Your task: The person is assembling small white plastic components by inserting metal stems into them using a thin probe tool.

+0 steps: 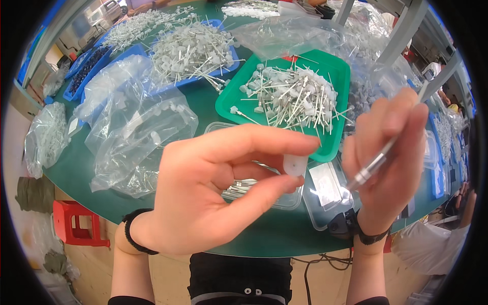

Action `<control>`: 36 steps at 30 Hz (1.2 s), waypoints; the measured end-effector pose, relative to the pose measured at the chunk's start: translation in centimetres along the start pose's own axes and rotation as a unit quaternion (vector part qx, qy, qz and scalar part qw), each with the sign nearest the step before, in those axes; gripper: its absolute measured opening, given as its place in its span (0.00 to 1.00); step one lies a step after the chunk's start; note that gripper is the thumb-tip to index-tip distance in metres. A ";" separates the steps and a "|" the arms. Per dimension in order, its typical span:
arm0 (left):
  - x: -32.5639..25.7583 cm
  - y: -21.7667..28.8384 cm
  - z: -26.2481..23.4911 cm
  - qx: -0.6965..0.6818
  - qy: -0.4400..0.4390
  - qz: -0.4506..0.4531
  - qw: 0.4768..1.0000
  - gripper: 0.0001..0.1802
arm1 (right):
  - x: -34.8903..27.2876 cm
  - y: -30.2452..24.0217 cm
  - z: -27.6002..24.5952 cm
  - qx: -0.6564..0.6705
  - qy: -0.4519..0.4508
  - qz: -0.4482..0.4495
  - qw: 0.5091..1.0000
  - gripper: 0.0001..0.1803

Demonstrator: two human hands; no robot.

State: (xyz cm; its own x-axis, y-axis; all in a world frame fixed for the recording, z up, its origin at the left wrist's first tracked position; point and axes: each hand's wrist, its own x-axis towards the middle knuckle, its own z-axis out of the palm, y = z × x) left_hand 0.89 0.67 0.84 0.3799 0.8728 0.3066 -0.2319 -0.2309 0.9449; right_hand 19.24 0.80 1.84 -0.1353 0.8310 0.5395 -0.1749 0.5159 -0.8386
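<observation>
My left hand [213, 193] is raised over the front of the green table [86, 168] and pinches a small white plastic cap [295, 164] between thumb and forefinger. Close to its right, my right hand [389, 162] grips a thin metal pin tool [378, 160] that points down-left toward the cap. Behind both hands a green tray [231, 99] holds several white capped pins. Under my hands lies a clear plastic box [292, 201] with metal pins inside.
A blue tray [137, 51] with more white pins stands at the back left, beside another blue tray of dark parts [86, 68]. Clear plastic bags [137, 137] lie at the left. A red stool [76, 223] stands below the table edge. Another person's sleeve [432, 249] shows at lower right.
</observation>
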 end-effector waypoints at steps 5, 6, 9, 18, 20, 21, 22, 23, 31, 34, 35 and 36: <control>0.2 -1.6 -0.3 0.020 -0.041 0.038 0.998 0.17 | 0.2 0.7 2.2 -0.021 0.082 0.000 0.996 0.16; 0.1 -1.6 -0.4 0.019 -0.042 0.044 0.998 0.18 | 0.1 0.8 2.1 -0.014 0.077 -0.004 0.997 0.16; 0.0 -1.4 -0.4 0.018 -0.050 0.054 0.997 0.18 | -0.5 0.6 1.5 -0.003 0.039 -0.030 0.999 0.15; 0.0 -0.9 -0.4 0.047 -0.018 0.069 0.996 0.14 | -1.1 0.6 1.4 -0.085 0.012 -0.069 0.994 0.10; 0.1 -0.7 -0.4 0.062 -0.023 0.088 0.994 0.14 | -1.3 0.8 1.5 -0.058 0.015 -0.090 0.994 0.09; 0.1 -0.7 -0.4 0.059 -0.025 0.093 0.994 0.14 | -1.3 -0.1 1.4 -0.085 0.011 -0.064 0.994 0.08; 0.0 -0.7 -0.4 0.037 -0.025 0.088 0.995 0.14 | -1.4 0.0 1.6 -0.083 0.030 -0.065 0.994 0.08; 0.0 -0.8 -0.3 0.019 -0.022 0.080 0.996 0.14 | -1.6 0.2 1.8 -0.082 0.048 -0.066 0.993 0.08; 0.0 -0.9 -0.3 0.018 -0.015 0.084 0.996 0.14 | -0.6 0.1 0.5 -0.151 -0.083 -0.115 0.978 0.09; -0.1 -0.9 -0.3 0.022 -0.019 0.080 0.996 0.14 | -0.5 -0.1 0.6 -0.189 -0.095 -0.127 0.969 0.10; -0.1 -1.0 -0.4 0.020 -0.022 0.077 0.997 0.14 | -0.4 -0.1 0.5 -0.205 -0.101 -0.134 0.964 0.10; 0.0 -1.2 -0.4 0.024 -0.023 0.084 0.996 0.14 | -0.3 0.0 0.4 -0.220 -0.113 -0.149 0.957 0.10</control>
State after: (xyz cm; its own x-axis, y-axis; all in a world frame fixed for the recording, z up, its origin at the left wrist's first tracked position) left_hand 0.84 1.11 -0.29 0.3801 0.7997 0.4648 -0.2538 -0.3930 0.8838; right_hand 18.92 0.43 1.71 -0.3600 0.5932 0.7201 0.1829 0.8017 -0.5691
